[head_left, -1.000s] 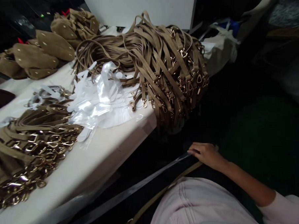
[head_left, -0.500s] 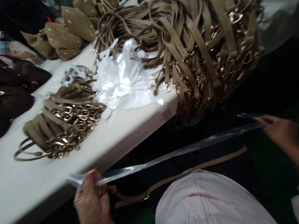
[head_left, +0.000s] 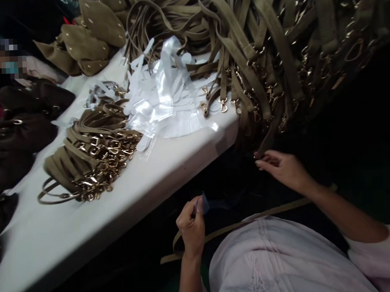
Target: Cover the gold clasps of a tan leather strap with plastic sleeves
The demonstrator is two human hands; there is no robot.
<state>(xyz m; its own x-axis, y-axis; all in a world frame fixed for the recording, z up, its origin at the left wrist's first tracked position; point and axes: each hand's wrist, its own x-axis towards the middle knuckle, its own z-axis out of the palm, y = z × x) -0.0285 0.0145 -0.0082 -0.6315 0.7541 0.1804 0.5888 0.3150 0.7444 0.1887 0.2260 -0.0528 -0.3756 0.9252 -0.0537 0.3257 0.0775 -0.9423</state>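
My left hand (head_left: 192, 221) is closed on one end of a clear plastic strip (head_left: 202, 202), whose rest trails off into the dark over my lap. With finger and thumb, my right hand (head_left: 285, 170) pinches the lower end of a brown strap (head_left: 266, 143) hanging off the table edge. Above it is a large heap of olive-brown straps (head_left: 251, 44) with gold clasps. Another olive strap (head_left: 224, 233) lies across my lap, passing behind my left wrist and under my right forearm.
On the white table (head_left: 170, 173) are a pile of clear plastic and white strips (head_left: 167, 95) and a bundle of short straps with gold clasps (head_left: 88, 159). Olive fabric pieces (head_left: 87, 43) lie at the back. Dark bags (head_left: 22, 123) and a person (head_left: 38, 69) are at the left.
My right hand has let go of the stretched plastic strip and moved left to a hanging strap. My left hand has come right, still with the plastic, which now hangs slack.
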